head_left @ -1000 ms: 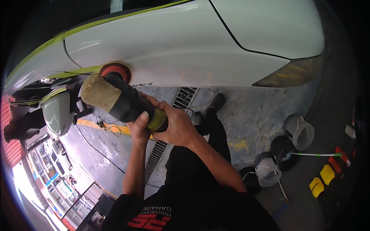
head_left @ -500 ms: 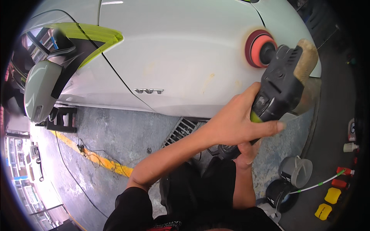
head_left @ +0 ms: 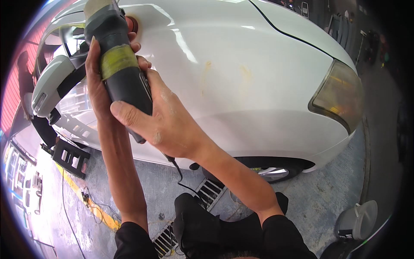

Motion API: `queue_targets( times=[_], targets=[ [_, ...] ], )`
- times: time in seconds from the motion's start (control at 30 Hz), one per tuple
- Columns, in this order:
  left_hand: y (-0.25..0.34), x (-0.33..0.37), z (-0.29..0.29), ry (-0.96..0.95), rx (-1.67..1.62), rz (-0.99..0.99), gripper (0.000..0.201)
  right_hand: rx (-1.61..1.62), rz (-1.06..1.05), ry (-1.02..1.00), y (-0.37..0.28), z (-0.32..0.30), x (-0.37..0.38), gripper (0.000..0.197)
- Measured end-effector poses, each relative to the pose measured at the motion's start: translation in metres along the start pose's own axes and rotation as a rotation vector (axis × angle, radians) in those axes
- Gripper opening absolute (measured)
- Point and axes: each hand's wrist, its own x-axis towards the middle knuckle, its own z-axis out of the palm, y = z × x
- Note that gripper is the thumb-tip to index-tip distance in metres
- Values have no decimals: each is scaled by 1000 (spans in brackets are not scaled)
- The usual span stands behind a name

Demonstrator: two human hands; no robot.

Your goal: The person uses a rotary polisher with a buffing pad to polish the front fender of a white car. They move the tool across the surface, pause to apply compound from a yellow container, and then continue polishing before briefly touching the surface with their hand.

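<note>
From my head, the left fisheye camera looks down across my left hand point(head_left: 96, 91) and right hand point(head_left: 170, 121), close below, toward the white car point(head_left: 263, 95).

To the left we see a black stool point(head_left: 72, 156) on the grey floor point(head_left: 319, 190), near a yellow stripe point(head_left: 105, 217) with dark cables point(head_left: 86, 197) over it. Farther left, we make out a white vehicle point(head_left: 29, 195) and a red corrugated wall point(head_left: 16, 86). We have a drain grate point(head_left: 210, 192) near the middle and a grey bucket point(head_left: 354, 221) at near right.
</note>
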Motion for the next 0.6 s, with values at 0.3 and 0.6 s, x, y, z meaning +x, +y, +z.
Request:
queue_targets(
  times=[0.3, 0.6],
  targets=[
    [-97, 3, 77, -77, 307, -185, 69, 9, -46, 332, -24, -52, -91, 60],
    [-96, 14, 111, -151, 545, -229, 69, 28, -129, 428, -26, -55, -85, 51]
  ],
)
